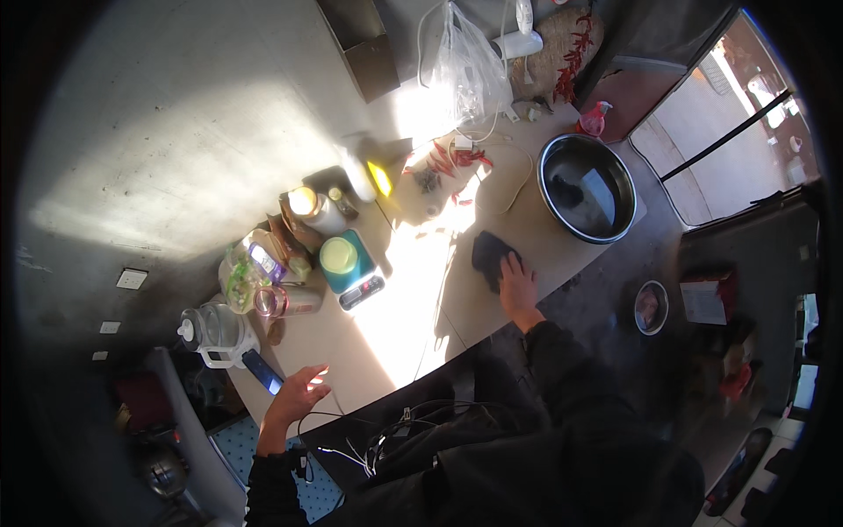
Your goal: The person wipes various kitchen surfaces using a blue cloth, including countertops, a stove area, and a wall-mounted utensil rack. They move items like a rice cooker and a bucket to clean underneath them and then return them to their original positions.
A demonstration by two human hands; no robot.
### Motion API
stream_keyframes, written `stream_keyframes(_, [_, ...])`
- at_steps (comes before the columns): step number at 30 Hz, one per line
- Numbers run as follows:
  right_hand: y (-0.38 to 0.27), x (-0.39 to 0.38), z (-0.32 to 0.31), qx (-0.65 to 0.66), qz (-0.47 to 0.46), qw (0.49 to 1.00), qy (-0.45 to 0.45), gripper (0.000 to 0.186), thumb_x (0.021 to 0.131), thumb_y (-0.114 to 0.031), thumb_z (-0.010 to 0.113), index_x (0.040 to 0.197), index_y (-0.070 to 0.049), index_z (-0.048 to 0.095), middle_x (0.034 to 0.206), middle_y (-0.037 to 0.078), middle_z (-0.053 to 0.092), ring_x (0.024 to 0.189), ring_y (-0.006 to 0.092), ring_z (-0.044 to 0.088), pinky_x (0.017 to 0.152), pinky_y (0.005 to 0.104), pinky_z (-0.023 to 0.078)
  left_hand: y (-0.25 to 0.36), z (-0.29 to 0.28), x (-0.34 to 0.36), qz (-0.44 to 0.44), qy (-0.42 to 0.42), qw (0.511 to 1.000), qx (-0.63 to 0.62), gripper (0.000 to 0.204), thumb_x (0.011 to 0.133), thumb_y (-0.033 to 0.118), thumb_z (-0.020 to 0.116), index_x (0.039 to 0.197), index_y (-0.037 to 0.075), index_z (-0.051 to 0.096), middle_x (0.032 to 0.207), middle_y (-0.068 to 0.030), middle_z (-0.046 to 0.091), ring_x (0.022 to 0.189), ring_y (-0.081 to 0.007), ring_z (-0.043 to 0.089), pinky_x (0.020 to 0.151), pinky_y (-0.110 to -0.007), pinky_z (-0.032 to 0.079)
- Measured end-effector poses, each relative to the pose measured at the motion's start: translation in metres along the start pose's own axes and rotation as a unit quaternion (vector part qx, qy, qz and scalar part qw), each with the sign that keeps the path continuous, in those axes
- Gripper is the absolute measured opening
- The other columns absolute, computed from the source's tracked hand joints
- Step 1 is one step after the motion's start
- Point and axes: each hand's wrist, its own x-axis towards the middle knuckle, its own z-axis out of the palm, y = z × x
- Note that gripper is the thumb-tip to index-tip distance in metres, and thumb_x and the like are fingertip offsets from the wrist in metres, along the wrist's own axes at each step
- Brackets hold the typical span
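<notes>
My right hand (518,285) lies on a dark, bunched cloth (488,256) and presses it against the pale tabletop (549,268), its fingers over the cloth's right part. To the left, near the table's front edge, my left hand (300,395) hovers with nothing in it, its fingers apart. Nearest to that hand is a dark phone (261,372) with a lit screen. A large metal basin (544,189) holding dark water stands right of the cloth, not touching it.
A teal kitchen scale (362,290) bears a pale green-lidded jar (339,255). Left of it are a clear-sided jar (290,301), a white kettle (213,338) and bagged goods. Red chillies (457,158) and a white cord (525,180) lie farther back. On the floor sits a small bowl (651,308).
</notes>
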Motion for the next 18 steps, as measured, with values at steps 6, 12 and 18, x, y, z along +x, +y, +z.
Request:
stream_keyframes(6, [0.012, -0.001, 0.023, -0.011, -0.239, 0.97, 0.032, 0.049, 0.097, -0.011, 0.07, 0.145, -0.015, 0.068, 0.153, 0.01, 0.062, 0.139, 0.0467, 0.055, 0.117, 0.0594, 0.045, 0.119, 0.019, 0.116, 0.109, -0.041, 0.992, 0.041, 0.051, 0.102, 0.021, 0.077, 0.149, 0.005, 0.065, 0.133, -0.0227, 0.073, 0.12, -0.0373, 0.073, 0.103, -0.046, 0.057])
stream_keyframes(12, [0.076, -0.017, -0.007, 0.038, -0.204, 0.978, -0.005, 0.053, 0.091, -0.001, 0.066, 0.143, -0.012, 0.07, 0.152, 0.012, 0.063, 0.134, 0.0468, 0.059, 0.111, 0.055, 0.052, 0.176, 0.073, 0.287, 0.174, 0.023, 0.978, 0.113, 0.047, 0.102, 0.018, 0.072, 0.146, 0.003, 0.066, 0.151, -0.0219, 0.06, 0.134, -0.0387, 0.064, 0.111, -0.046, 0.053])
stream_keyframes(18, [0.174, -0.021, -0.091, 0.11, -0.038, 0.988, -0.104, 0.05, 0.097, -0.011, 0.064, 0.148, -0.01, 0.066, 0.151, 0.015, 0.063, 0.135, 0.0406, 0.062, 0.113, 0.0487, 0.052, 0.186, 0.117, 0.395, 0.164, 0.115, 0.96, 0.196, 0.043, 0.102, 0.016, 0.068, 0.143, 0.001, 0.067, 0.165, -0.0207, 0.05, 0.144, -0.0407, 0.057, 0.117, -0.047, 0.05])
